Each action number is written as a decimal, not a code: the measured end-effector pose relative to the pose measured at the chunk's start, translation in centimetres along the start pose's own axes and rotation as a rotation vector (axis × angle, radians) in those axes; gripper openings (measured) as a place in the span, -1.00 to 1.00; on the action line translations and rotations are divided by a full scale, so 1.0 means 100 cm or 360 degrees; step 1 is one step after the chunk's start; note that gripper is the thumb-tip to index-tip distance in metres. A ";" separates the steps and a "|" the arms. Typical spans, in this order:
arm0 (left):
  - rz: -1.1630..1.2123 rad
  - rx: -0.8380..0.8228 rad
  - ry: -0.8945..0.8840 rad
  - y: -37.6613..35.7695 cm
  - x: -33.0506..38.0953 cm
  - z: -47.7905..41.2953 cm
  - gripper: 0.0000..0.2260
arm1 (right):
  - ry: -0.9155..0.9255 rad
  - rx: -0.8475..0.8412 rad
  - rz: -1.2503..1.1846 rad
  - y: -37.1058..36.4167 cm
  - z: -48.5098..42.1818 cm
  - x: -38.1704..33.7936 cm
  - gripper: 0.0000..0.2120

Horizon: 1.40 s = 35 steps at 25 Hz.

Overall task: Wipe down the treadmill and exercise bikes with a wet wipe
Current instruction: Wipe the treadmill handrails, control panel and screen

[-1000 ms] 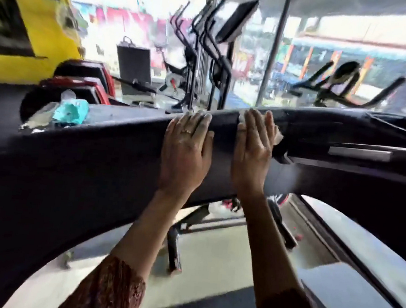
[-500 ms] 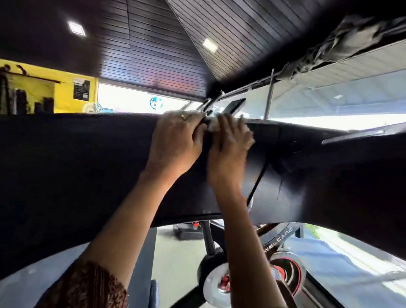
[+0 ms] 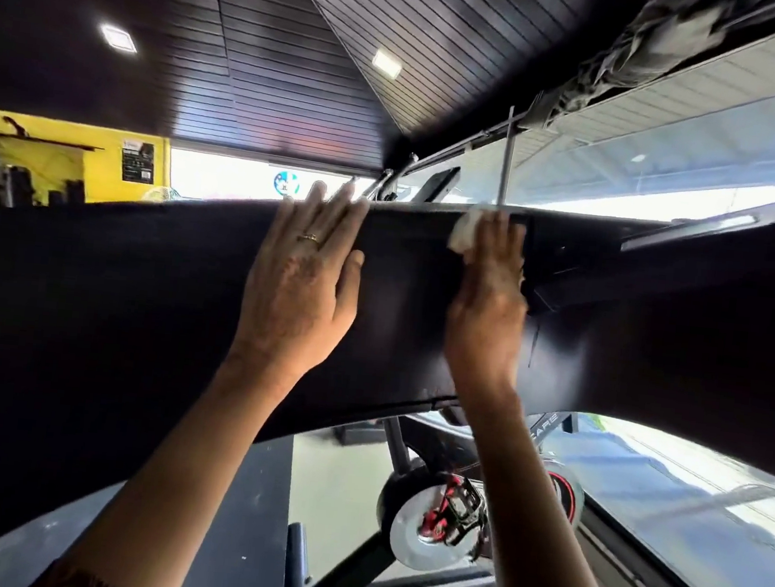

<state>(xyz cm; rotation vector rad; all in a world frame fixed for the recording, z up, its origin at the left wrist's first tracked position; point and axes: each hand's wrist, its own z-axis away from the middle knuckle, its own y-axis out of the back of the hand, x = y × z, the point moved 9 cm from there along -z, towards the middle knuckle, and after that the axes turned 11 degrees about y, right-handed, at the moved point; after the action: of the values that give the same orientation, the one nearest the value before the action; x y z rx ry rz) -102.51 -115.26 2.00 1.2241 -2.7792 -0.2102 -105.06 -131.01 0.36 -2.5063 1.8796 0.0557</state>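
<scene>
The treadmill's black console (image 3: 139, 298) arches across the whole view, seen from below. My left hand (image 3: 304, 276) lies flat against its front face with fingers straight, a ring on one finger, fingertips at the top edge. To the right, my right hand (image 3: 487, 298) presses a white wet wipe (image 3: 465, 232) against the console near its top edge; the wipe shows beside the fingers at upper left. How the right fingers curl over the wipe is not plain. Under the console stands an exercise bike (image 3: 440, 516) with a silver flywheel and red pedal.
The dark treadmill deck (image 3: 250, 516) runs below at centre left. A large window (image 3: 686, 511) fills the right side. A yellow wall (image 3: 58, 157) with gym equipment stands at far left. Another machine's screen (image 3: 439, 182) rises beyond the console top. The dark slatted ceiling is overhead.
The view has tilted up from the console top to its underside and ceiling. My hands, close together half a second ago, have spread apart, the right one sliding right with the wipe.
</scene>
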 end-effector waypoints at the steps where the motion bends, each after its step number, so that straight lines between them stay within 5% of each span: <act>1: -0.0010 0.0015 -0.0014 0.001 0.000 0.005 -0.59 | -0.0139 0.0067 -0.0002 0.003 0.000 0.006 -0.49; 5: -0.0001 0.0036 -0.0036 0.003 -0.002 0.033 -0.57 | 0.0268 -0.0146 -0.0204 -0.020 0.030 -0.043 -0.49; 9: -0.0032 0.0033 -0.0044 -0.001 -0.003 0.051 -0.55 | -0.0154 0.0031 -0.0132 -0.004 0.046 0.002 -0.37; 13: 0.0008 0.0015 -0.0034 -0.003 -0.001 0.056 -0.55 | 0.0266 -0.0193 -0.0237 -0.017 0.069 -0.034 -0.48; 16: 0.0025 0.0006 -0.0040 -0.007 0.005 0.061 -0.55 | -0.0163 0.0046 -0.0233 0.005 0.075 0.014 -0.40; 21: 0.0096 -0.0027 -0.0034 -0.022 0.026 0.069 -0.54 | 0.0305 -0.0194 -0.0184 0.006 0.119 -0.012 -0.50; 23: 0.0106 -0.0033 -0.0054 -0.029 0.036 0.073 -0.55 | 0.0159 -0.0030 -0.0042 0.029 0.120 0.025 -0.51; 28: -0.0009 -0.0059 -0.0102 -0.046 0.044 0.084 -0.54 | -0.0765 0.0270 0.0026 0.049 0.107 0.094 -0.49; 33: -0.0028 -0.0028 -0.0087 -0.045 0.041 0.085 -0.55 | -0.0194 0.0041 -0.0311 0.025 0.116 0.036 -0.58; 35: -0.0029 -0.0028 -0.0092 -0.045 0.042 0.086 -0.55 | -0.0512 0.0175 -0.0221 0.039 0.125 0.076 -0.59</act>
<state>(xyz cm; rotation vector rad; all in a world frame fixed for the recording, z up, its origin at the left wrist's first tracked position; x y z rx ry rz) -103.30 -120.65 -7.05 1.2595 -2.8098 -0.2752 -107.00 -139.07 -12.36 -2.3758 1.5412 0.3236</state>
